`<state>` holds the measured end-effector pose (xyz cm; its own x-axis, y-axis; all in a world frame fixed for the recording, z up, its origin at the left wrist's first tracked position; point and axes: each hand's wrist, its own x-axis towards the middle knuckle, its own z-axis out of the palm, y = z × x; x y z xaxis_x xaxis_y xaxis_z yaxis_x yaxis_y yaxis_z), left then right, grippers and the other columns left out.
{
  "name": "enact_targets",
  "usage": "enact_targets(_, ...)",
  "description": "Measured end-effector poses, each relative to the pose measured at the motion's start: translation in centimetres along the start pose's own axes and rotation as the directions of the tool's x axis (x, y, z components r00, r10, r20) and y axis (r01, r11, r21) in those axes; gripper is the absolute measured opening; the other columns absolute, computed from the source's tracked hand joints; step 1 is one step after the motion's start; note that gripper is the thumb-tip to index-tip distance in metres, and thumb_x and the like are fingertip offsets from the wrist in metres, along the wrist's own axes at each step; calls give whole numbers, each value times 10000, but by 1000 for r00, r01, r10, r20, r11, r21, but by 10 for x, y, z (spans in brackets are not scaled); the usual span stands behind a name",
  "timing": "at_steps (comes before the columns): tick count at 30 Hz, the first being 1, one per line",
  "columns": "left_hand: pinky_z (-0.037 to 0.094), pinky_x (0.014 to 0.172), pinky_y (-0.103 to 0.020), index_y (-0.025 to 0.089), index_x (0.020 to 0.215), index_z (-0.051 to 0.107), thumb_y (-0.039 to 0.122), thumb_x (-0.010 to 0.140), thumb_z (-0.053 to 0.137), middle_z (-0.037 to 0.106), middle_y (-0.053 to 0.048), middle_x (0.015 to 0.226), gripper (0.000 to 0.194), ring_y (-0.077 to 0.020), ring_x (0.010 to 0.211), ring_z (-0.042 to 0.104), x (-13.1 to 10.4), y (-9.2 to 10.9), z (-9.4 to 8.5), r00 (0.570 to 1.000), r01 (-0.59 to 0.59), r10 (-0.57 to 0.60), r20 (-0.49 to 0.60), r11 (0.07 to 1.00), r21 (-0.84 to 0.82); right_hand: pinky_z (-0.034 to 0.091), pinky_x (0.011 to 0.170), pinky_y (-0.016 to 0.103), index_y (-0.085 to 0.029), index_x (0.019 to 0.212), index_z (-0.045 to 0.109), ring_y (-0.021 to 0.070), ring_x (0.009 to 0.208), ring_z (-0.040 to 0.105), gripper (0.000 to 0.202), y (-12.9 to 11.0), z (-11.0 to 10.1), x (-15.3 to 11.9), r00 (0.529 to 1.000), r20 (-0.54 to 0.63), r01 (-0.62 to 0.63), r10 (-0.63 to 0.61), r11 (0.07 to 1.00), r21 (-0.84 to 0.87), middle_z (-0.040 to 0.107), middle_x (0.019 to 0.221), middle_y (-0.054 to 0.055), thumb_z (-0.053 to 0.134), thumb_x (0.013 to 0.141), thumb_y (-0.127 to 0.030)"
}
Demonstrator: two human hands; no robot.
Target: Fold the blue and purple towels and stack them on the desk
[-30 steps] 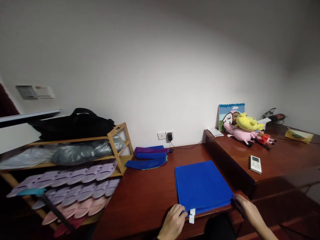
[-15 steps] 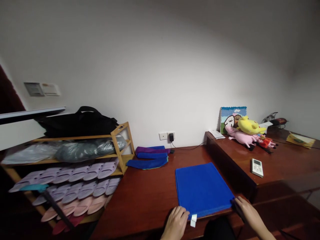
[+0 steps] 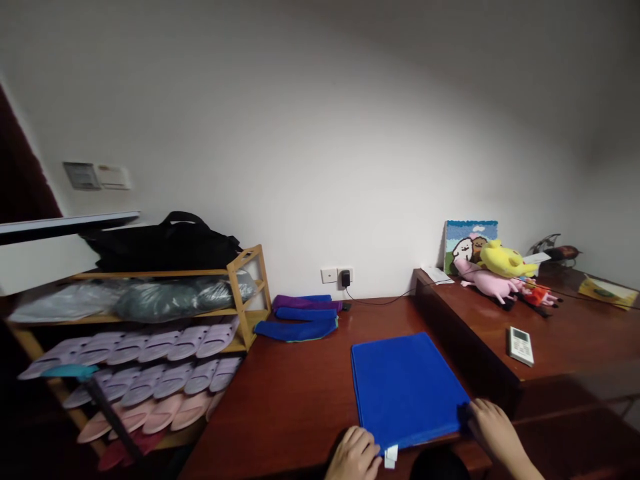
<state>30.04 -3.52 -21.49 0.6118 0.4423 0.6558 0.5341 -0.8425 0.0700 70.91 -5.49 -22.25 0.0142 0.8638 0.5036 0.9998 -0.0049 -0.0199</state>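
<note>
A blue cloth, folded into a flat square like a towel, lies on the reddish-brown wooden table. A small white label sticks out from its near edge. My left hand is closed at the cloth's near left corner, beside the label, with fingertips curled. At the near right corner, my right hand has its fingers closed on the cloth's edge. Both thumbs are mostly hidden. Farther back, several folded blue and purple cloths lie near the wall.
To the left stands a wooden rack with several slippers and a black bag on top. A higher brown surface on the right carries plush toys and a white remote. A black plug sits in the wall socket.
The view has shifted slightly, so the cloth and hands sit a little lower in the picture. Both hands remain at the same two corners, and the cloth keeps its folded shape.
</note>
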Motion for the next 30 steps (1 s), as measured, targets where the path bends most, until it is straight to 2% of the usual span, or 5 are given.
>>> enact_targets(4, 526, 752, -354, 240, 860, 628, 128, 931, 511, 672, -27, 840, 177, -200, 800, 629, -3, -26, -25, 992, 117, -118, 52, 993, 18, 409, 1106, 502, -288, 1252, 705, 307, 1254, 601, 422, -54, -6, 26, 996, 88, 2, -10, 995, 99, 693, 1298, 88, 413, 975, -415)
enact_targets(8, 555, 879, -390, 255, 940, 690, 203, 986, 438, 731, -41, 955, 261, -209, 907, 684, -26, -106, -66, 945, 311, -322, 60, 940, 143, 235, 1193, 665, -488, 1467, 488, 357, 1500, 316, 538, -132, -4, 49, 966, 260, -57, 6, 980, 190, 448, 1583, -41, 366, 974, -665)
enact_targets(15, 407, 1169, -495, 204, 1388, 615, 435, 944, 426, 601, -83, 1472, 535, -287, 1390, 522, -111, -242, -125, 691, 616, -719, 71, 637, 462, 185, 1156, 768, -549, 1488, 404, 411, 1495, 275, 607, -186, 50, 54, 949, 314, -95, 25, 973, 209, 384, 1600, -53, 447, 909, -727)
enact_targets(19, 315, 1224, -500, 194, 1487, 520, 469, 950, 384, 480, -62, 1573, 618, -276, 1482, 393, -126, -251, -124, 623, 626, -772, 127, 589, 511, 208, 1150, 767, -567, 1488, 388, 410, 1490, 283, 614, -176, 78, 73, 962, 274, -84, 26, 975, 204, 396, 1595, -53, 432, 903, -750)
enact_targets(30, 336, 1209, -531, 259, 1457, 554, 486, 953, 393, 527, -33, 1541, 576, -269, 1457, 437, -134, -259, -114, 642, 654, -763, 79, 598, 464, 91, 1204, 676, -492, 1575, 223, 361, 1557, 107, 679, -157, 132, 220, 860, 503, -129, 81, 990, 61, 186, 1696, -60, 245, 953, -763)
